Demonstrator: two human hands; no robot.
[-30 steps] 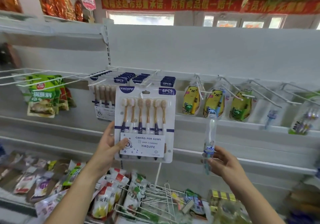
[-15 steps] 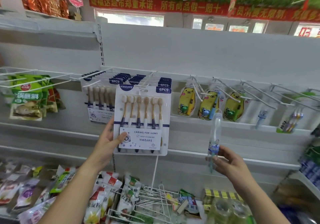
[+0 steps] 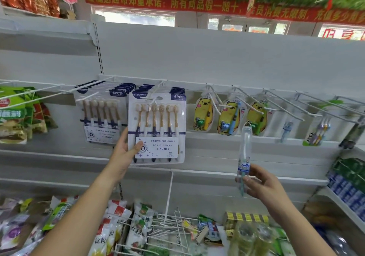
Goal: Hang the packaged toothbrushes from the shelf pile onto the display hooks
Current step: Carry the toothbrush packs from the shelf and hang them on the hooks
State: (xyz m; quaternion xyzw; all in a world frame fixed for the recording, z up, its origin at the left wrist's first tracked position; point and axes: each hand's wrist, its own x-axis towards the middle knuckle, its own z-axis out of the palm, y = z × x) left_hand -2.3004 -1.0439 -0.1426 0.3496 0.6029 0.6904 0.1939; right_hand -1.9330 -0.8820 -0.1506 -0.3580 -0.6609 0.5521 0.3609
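A second stack of six-packs [image 3: 102, 117] hangs just left of the held six-pack [image 3: 157, 127], and yellow bear packs [image 3: 227, 117] hang to its right. Green snack bags [image 3: 17, 115] hang at far left. Nothing lies between the hands and the display.

The left hand [image 3: 126, 153] pinches the six-pack's lower left corner, thumb on the front and fingers behind. The pack's top sits at a hook tip [image 3: 156, 98], in front of more identical packs; whether it is threaded on cannot be told.

The right hand [image 3: 258, 184] has its fingers curled round the lower end of a clear tube [image 3: 244, 157], held upright below the bear packs.

A white back panel [image 3: 217, 58] carries the hooks, under a red banner [image 3: 177, 0] and windows. On the near low shelf lie pouches [image 3: 138, 230] and loose wire hooks [image 3: 169, 226]. Blue boxes [image 3: 343, 188] fill a shelf at right.

The six-pack's blister shows six brushes, heads up. The tube holds one toothbrush.
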